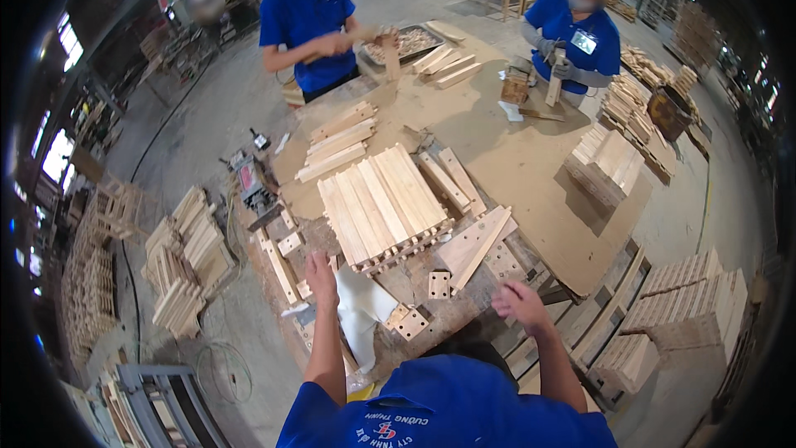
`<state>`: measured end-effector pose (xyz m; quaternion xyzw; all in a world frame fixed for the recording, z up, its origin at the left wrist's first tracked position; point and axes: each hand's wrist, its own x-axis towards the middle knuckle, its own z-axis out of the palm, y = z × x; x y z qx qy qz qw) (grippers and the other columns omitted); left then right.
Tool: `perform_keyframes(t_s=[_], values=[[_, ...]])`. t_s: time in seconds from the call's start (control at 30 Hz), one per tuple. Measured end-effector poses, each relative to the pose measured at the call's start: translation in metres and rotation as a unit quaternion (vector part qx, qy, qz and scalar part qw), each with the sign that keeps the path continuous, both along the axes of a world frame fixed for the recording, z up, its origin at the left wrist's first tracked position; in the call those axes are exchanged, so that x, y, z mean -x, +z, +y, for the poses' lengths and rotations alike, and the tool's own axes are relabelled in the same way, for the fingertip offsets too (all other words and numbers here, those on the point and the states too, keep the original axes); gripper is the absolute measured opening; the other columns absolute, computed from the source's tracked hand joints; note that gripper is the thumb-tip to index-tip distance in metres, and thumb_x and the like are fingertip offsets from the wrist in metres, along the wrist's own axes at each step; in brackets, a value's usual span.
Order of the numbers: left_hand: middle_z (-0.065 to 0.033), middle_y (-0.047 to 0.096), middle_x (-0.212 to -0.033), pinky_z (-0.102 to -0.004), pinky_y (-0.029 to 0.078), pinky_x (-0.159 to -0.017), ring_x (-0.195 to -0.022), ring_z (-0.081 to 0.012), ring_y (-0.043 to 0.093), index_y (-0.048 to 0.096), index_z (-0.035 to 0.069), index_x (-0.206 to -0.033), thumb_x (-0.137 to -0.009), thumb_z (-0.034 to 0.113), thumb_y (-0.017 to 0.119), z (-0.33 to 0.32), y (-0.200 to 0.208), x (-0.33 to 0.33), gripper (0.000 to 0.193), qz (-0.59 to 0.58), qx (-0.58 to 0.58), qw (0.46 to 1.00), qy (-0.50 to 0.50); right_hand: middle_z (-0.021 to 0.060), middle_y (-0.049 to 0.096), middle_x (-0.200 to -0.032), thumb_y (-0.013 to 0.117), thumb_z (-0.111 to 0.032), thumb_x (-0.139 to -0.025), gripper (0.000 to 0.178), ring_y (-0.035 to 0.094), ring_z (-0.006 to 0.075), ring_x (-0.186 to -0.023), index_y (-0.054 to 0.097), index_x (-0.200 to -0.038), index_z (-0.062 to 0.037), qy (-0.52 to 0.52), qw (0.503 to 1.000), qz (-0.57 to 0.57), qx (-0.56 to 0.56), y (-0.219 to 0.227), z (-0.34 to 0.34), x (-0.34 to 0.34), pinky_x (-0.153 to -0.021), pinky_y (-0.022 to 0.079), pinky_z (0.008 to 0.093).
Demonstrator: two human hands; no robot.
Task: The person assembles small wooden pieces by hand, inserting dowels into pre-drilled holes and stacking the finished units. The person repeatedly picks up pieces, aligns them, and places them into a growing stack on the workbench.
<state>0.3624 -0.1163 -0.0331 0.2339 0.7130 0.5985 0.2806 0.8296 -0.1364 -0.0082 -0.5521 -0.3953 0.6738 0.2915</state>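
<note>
My left hand [321, 280] is at the near left of a stack of pale wooden sticks [383, 206], fingers stretched out and holding nothing. The sticks lie side by side in layers, with round tenon ends towards me. Out to the right, my right hand [521, 305] is over the table's near edge, fingers loosely bent and apart, with nothing visible in it. Between my hands lie a small wooden block with dark holes [439, 284] and another drilled block [409, 323]. A white cloth or sheet [358, 315] hangs over the near edge beside my left forearm.
Two people in blue shirts [303, 29] [574, 33] handle wood at the far side. A clamp-like metal device [251, 182] sits at the table's left edge. Loose sticks [338, 139] lie beyond the stack. Wood piles [189, 257] [684, 315] stand on both sides.
</note>
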Motion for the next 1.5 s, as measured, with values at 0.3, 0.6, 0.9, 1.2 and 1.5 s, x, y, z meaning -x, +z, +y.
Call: perform_keyframes(t_s=[0.3, 0.6, 0.9, 1.2, 1.5], values=[[-0.0096, 0.069, -0.108, -0.0350, 0.048, -0.093, -0.099, -0.0192, 0.060, 0.069, -0.002, -0.117, -0.110, 0.036, 0.050, 0.019, -0.008, -0.042, 0.043, 0.027, -0.045, 0.998, 0.037, 0.0099, 0.070, -0.119, 0.058, -0.031, -0.108, 0.041, 0.069, 0.0180, -0.107, 0.058, -0.139, -0.0033, 0.120, 0.989, 0.006, -0.091, 0.042, 0.137, 0.069, -0.084, 0.058, 0.0323], [-0.0191, 0.066, -0.131, -0.0349, 0.043, -0.109, -0.124, -0.0247, 0.059, 0.058, -0.004, -0.140, -0.112, 0.030, 0.042, 0.010, 0.013, -0.068, 0.047, 0.109, 0.021, 0.994, -0.017, 0.0250, 0.055, -0.144, 0.084, -0.028, -0.085, 0.086, 0.058, 0.0390, -0.130, 0.042, -0.153, 0.0013, 0.224, 0.886, -0.173, -0.367, 0.027, 0.198, 0.113, -0.107, 0.050, 0.0448], [-0.0183, 0.049, -0.158, -0.0420, 0.040, -0.117, -0.143, -0.0319, 0.049, 0.041, -0.002, -0.157, -0.112, 0.048, 0.039, 0.005, -0.001, -0.041, 0.067, -0.101, 0.029, 0.994, 0.029, 0.0280, 0.034, -0.163, 0.081, -0.025, -0.089, 0.100, 0.036, 0.0392, -0.152, 0.019, -0.164, -0.0008, 0.287, 0.891, -0.159, -0.314, -0.008, 0.193, 0.107, -0.123, 0.032, 0.0456], [-0.0151, 0.052, -0.156, -0.0409, 0.034, -0.120, -0.144, -0.0294, 0.047, 0.051, 0.000, -0.151, -0.109, 0.050, 0.043, 0.115, 0.019, 0.055, 0.066, 0.005, -0.012, 1.000, -0.015, 0.0237, 0.039, -0.163, 0.069, -0.019, -0.099, 0.076, 0.040, 0.0315, -0.150, 0.030, -0.161, 0.0014, 0.253, 0.887, -0.091, -0.375, 0.000, 0.232, 0.131, -0.122, 0.032, 0.0431], [-0.0176, 0.072, -0.126, -0.0383, 0.044, -0.109, -0.120, -0.0261, 0.064, 0.071, -0.001, -0.120, -0.106, 0.041, 0.049, 0.189, 0.017, 0.084, 0.050, 0.086, 0.008, 0.990, -0.115, 0.0195, 0.051, -0.153, 0.054, -0.020, -0.109, 0.056, 0.049, 0.0252, -0.140, 0.038, -0.156, 0.0054, 0.176, 0.963, 0.022, -0.201, -0.032, 0.250, 0.150, -0.118, 0.036, 0.0354]])
